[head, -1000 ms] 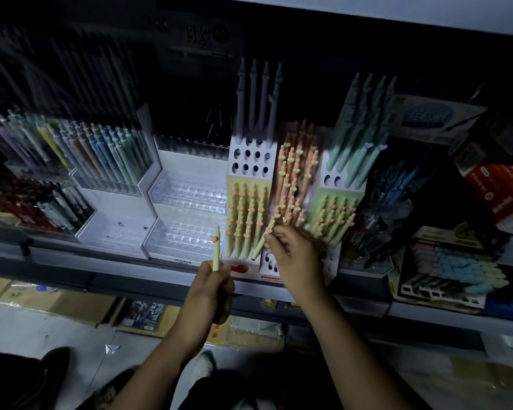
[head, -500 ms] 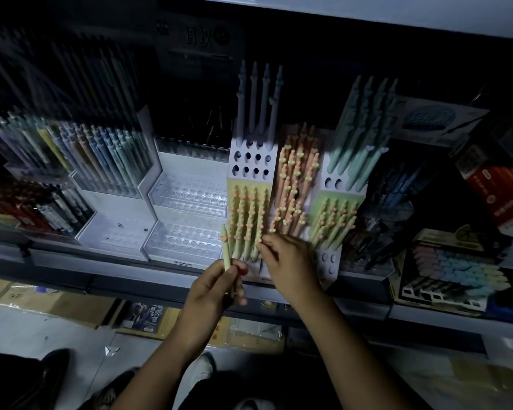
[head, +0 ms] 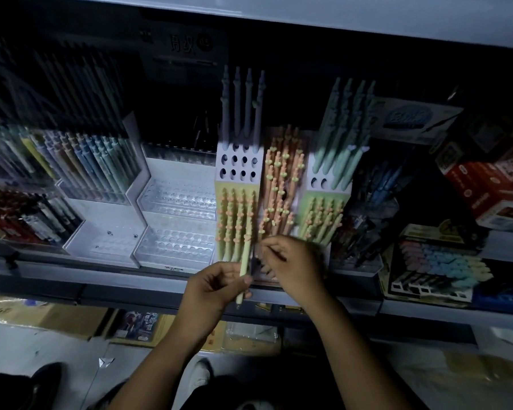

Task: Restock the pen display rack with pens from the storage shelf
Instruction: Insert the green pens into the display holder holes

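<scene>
A stepped pen display rack (head: 240, 165) stands on the shelf, with grey pens at the top, open holes below them and light green pens with orange heart clips lower down. My left hand (head: 212, 288) pinches one such light green pen (head: 244, 261) upright at the rack's bottom right front. My right hand (head: 293, 263) is beside it, fingers curled at the base of the orange pens (head: 280, 184); whether it holds a pen is unclear. A second rack (head: 328, 184) with mint and green pens stands to the right.
An empty clear tiered holder (head: 178, 220) and racks of pastel pens (head: 80, 164) stand to the left. Boxes (head: 486, 190) and a pastel eraser tray (head: 439, 267) fill the right. The shelf edge (head: 101, 279) runs in front; cardboard and packets lie on the floor below.
My left hand carried the green pen rightward from beside the rack to its bottom right front. My right hand stayed at the base of the orange pens, shifting slightly left.
</scene>
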Tool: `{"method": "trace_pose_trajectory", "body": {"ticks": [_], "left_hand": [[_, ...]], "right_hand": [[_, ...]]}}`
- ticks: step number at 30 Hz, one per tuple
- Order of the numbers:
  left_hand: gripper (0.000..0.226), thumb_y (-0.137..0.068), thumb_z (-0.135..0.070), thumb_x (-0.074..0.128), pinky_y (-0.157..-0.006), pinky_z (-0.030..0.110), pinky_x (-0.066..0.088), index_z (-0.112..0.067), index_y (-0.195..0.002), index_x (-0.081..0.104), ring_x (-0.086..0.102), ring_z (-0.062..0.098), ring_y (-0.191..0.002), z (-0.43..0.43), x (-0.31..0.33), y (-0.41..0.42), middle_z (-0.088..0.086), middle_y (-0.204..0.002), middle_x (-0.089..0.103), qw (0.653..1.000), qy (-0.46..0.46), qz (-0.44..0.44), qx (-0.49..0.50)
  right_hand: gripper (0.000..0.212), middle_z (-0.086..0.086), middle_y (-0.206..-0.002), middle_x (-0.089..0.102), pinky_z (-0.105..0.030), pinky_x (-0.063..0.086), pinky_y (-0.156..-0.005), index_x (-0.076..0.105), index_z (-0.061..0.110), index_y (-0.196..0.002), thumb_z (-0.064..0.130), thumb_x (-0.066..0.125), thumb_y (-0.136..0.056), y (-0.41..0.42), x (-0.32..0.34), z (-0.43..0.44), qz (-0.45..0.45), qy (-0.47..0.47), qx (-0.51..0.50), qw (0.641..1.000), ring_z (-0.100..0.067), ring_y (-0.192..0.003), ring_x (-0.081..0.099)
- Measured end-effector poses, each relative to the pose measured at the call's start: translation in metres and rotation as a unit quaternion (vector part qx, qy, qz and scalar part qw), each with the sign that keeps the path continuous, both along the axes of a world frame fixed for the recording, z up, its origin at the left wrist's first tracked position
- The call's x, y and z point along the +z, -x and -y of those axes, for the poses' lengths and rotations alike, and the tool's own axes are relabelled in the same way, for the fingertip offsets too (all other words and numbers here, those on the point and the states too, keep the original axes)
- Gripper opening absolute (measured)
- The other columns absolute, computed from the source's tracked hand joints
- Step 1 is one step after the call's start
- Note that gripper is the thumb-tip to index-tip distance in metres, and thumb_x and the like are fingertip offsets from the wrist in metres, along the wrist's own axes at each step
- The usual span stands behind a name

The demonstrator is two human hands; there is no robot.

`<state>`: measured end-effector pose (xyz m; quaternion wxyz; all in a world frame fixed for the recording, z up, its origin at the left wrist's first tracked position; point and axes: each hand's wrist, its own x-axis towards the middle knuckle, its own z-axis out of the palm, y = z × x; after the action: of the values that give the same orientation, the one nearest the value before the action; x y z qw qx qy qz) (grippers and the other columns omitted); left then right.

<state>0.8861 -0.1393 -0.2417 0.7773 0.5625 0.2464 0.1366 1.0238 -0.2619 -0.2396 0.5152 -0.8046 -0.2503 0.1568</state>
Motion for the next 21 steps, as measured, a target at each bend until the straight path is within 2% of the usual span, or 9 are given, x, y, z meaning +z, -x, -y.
{"method": "trace_pose_trajectory", "body": {"ticks": [3, 5, 9, 12, 17, 21], "left_hand": [[0.035, -0.075, -0.014, 0.080, -0.072, 0.032, 0.059, 0.005, -0.103, 0.072, 0.071, 0.030, -0.077, 0.007, 0.001, -0.010, 0.025, -0.094, 0.075, 1.000, -0.020, 0.001, -0.021], [0.027, -0.081, -0.012, 0.077, -0.072, 0.030, 0.058, 0.003, -0.102, 0.072, 0.071, 0.028, -0.074, 0.015, 0.005, -0.017, 0.024, -0.093, 0.076, 0.998, -0.036, 0.011, -0.050], [0.014, -0.088, -0.005, 0.074, -0.073, 0.031, 0.058, 0.002, -0.101, 0.074, 0.071, 0.028, -0.075, 0.033, 0.013, -0.031, 0.022, -0.091, 0.077, 0.993, -0.055, 0.030, -0.099], [0.016, -0.087, -0.006, 0.075, -0.067, 0.025, 0.055, 0.002, -0.101, 0.073, 0.069, 0.020, -0.072, 0.043, 0.016, -0.042, 0.016, -0.088, 0.077, 0.989, -0.079, 0.025, -0.120], [0.014, -0.093, -0.004, 0.071, -0.072, 0.025, 0.056, -0.009, -0.106, 0.073, 0.068, 0.022, -0.083, 0.041, 0.009, -0.051, 0.014, -0.093, 0.075, 0.986, -0.108, -0.019, -0.127], [0.013, -0.095, -0.004, 0.069, -0.076, 0.029, 0.055, -0.013, -0.104, 0.072, 0.065, 0.017, -0.082, 0.037, 0.010, -0.053, -0.003, -0.085, 0.073, 0.976, -0.167, -0.024, -0.139]], "right_hand": [[0.013, -0.010, -0.083, 0.074, -0.033, 0.053, -0.049, 0.074, 0.015, -0.097, 0.007, 0.064, -0.098, 0.005, 0.021, 0.016, -0.087, -0.101, 0.006, 0.991, -0.018, -0.053, 0.063], [0.010, -0.008, -0.075, 0.073, -0.032, 0.049, -0.047, 0.075, 0.016, -0.097, 0.010, 0.067, -0.097, 0.007, 0.030, 0.027, -0.103, -0.135, 0.011, 0.985, -0.018, -0.051, 0.060], [0.002, 0.004, -0.069, 0.068, -0.027, 0.047, -0.055, 0.075, 0.009, -0.091, 0.010, 0.074, -0.091, 0.007, 0.034, 0.042, -0.081, -0.133, -0.019, 0.988, -0.014, -0.057, 0.058], [0.013, 0.005, -0.058, 0.060, -0.024, 0.044, -0.052, 0.073, 0.015, -0.082, 0.009, 0.071, -0.094, 0.004, 0.036, 0.056, -0.068, -0.142, -0.038, 0.987, -0.011, -0.052, 0.053], [0.008, 0.004, -0.058, 0.061, -0.026, 0.045, -0.051, 0.073, 0.008, -0.092, 0.015, 0.069, -0.096, -0.015, 0.042, 0.086, -0.032, -0.155, -0.147, 0.976, -0.010, -0.050, 0.055], [0.014, 0.007, -0.057, 0.061, -0.024, 0.046, -0.052, 0.070, 0.013, -0.083, 0.014, 0.067, -0.097, -0.029, 0.039, 0.095, 0.021, -0.135, -0.192, 0.972, -0.004, -0.051, 0.057]]}}
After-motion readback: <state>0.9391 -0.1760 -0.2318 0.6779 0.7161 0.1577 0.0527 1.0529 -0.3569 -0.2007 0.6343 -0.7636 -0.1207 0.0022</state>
